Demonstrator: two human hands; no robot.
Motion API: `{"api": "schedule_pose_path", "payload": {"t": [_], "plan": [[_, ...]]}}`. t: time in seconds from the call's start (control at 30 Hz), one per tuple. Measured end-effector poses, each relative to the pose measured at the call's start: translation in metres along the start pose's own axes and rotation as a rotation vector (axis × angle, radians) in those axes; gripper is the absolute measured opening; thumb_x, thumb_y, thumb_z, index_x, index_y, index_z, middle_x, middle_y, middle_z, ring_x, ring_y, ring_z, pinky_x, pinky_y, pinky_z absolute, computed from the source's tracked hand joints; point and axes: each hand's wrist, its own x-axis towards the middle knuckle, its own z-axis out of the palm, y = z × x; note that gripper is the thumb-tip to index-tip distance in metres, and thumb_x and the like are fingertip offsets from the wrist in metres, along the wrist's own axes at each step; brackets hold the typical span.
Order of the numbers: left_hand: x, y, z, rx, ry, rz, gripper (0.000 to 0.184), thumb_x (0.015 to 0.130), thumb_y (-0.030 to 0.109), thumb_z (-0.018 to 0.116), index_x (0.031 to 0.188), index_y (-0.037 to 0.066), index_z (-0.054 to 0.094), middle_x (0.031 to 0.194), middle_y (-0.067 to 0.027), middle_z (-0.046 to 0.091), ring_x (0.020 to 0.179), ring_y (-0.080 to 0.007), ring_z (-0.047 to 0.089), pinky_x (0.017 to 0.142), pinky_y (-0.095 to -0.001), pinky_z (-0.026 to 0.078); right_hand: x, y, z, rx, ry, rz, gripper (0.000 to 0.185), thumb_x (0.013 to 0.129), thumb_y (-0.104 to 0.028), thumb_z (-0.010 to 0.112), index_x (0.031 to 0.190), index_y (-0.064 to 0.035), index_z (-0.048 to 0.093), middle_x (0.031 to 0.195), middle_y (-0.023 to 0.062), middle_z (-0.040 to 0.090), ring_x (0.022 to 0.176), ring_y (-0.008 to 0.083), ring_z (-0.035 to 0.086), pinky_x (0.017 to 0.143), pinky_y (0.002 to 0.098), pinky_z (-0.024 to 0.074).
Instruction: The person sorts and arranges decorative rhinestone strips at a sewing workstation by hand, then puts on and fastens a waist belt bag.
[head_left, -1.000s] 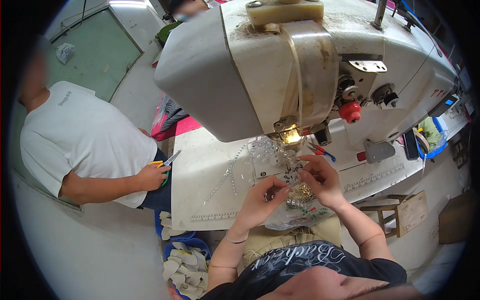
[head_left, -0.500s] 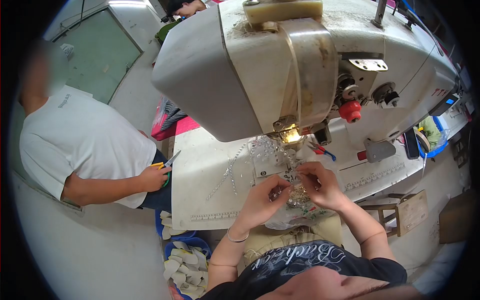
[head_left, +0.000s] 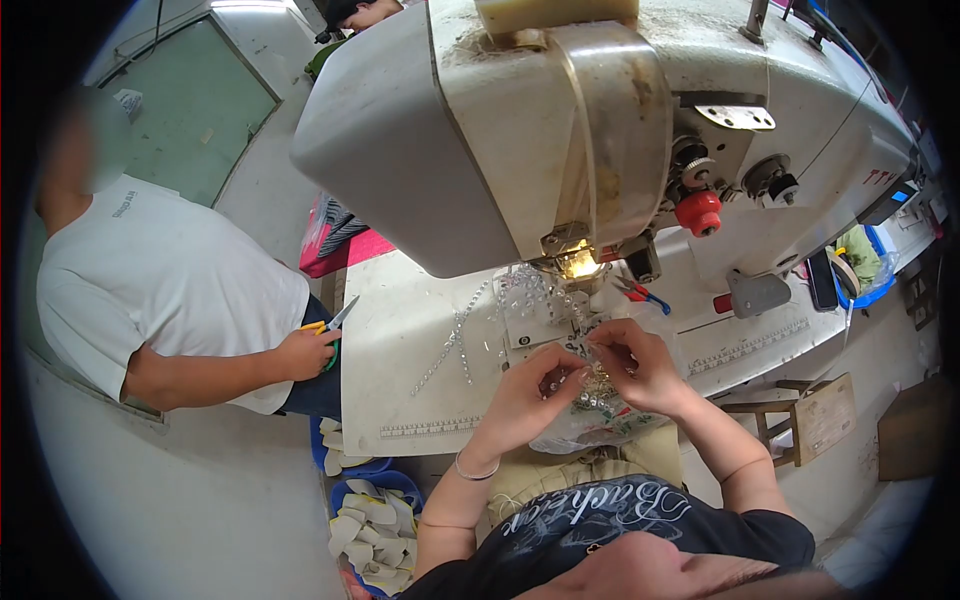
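My left hand point(head_left: 530, 395) is closed, thumb against the fingers, with small shiny beads showing at its curled fingers. Close to its right, my right hand point(head_left: 640, 370) pinches at the bead strand point(head_left: 582, 322), which runs up toward the lit needle area of the sewing machine point(head_left: 580, 262). Below and between the hands lies a clear plastic bag point(head_left: 590, 430) with beads and green and red bits. Clear beads point(head_left: 525, 290) rest left of the needle, and a crossed bead strand point(head_left: 458, 335) lies on the white table point(head_left: 400, 370).
Red-and-blue snips point(head_left: 645, 295) lie behind my right hand. A person point(head_left: 170, 290) at the left holds scissors point(head_left: 335, 320) beside the table edge. Blue bins with pale pieces point(head_left: 370, 530) stand below. A wooden stool point(head_left: 822, 420) is at the right; another person bends at the back.
My right hand has lowered slightly since the first frame, and the two hands are closer together. The camera view has shifted a little.
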Motion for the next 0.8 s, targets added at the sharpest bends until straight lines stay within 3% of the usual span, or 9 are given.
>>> {"api": "schedule_pose_path", "payload": {"t": [0.13,0.23,0.53,0.6,0.8], "plan": [[0.0,-0.007,0.0,-0.042,0.011,-0.037,0.017,0.087,0.014,0.063,0.098,0.001,0.063,0.08,-0.0027,0.06,0.065,-0.0076,0.049,0.061,-0.0242,0.042,0.0,-0.001,-0.001,0.027,0.0,-0.006,0.021,0.088,0.003,0.057,0.108,0.0008,0.052,0.096,0.0137,0.066,0.082,0.0191,0.069,0.069,0.029,0.0542],[0.001,-0.011,0.002,-0.031,0.013,-0.021,0.011,0.088,0.009,0.063,0.094,-0.001,0.062,0.077,0.0002,0.058,0.066,-0.0039,0.046,0.059,-0.0206,0.038,-0.001,0.001,0.0,0.005,-0.034,-0.005,0.021,0.089,0.002,0.057,0.109,0.0007,0.052,0.096,0.0132,0.066,0.082,0.0191,0.069,0.069,0.0294,0.054],[0.006,0.0,0.001,-0.032,0.019,-0.029,0.013,0.089,0.008,0.063,0.1,0.0,0.063,0.076,0.0002,0.056,0.065,-0.0039,0.046,0.059,-0.0209,0.039,-0.004,0.001,-0.001,0.14,-0.05,0.05,0.02,0.091,-0.001,0.056,0.11,0.0,0.05,0.095,0.0106,0.065,0.085,0.015,0.066,0.074,0.0283,0.0519],[0.009,-0.007,-0.002,0.037,-0.019,0.053,0.015,0.089,0.008,0.063,0.101,0.0,0.063,0.077,0.0007,0.056,0.065,-0.0038,0.045,0.059,-0.0211,0.038,-0.005,0.003,0.0,0.162,-0.043,0.027,0.02,0.091,-0.001,0.056,0.11,-0.0001,0.05,0.096,0.0101,0.064,0.087,0.0141,0.065,0.075,0.0281,0.0515],[0.01,-0.005,-0.013,0.014,-0.114,0.02,0.015,0.088,0.009,0.065,0.1,0.0,0.065,0.079,0.0024,0.056,0.065,-0.0035,0.044,0.058,-0.0211,0.037,0.003,-0.008,-0.007,0.343,-0.083,0.145,0.024,0.091,-0.005,0.058,0.114,-0.0015,0.051,0.087,0.0029,0.058,0.08,0.0088,0.058,0.071,0.0242,0.0483]]}}
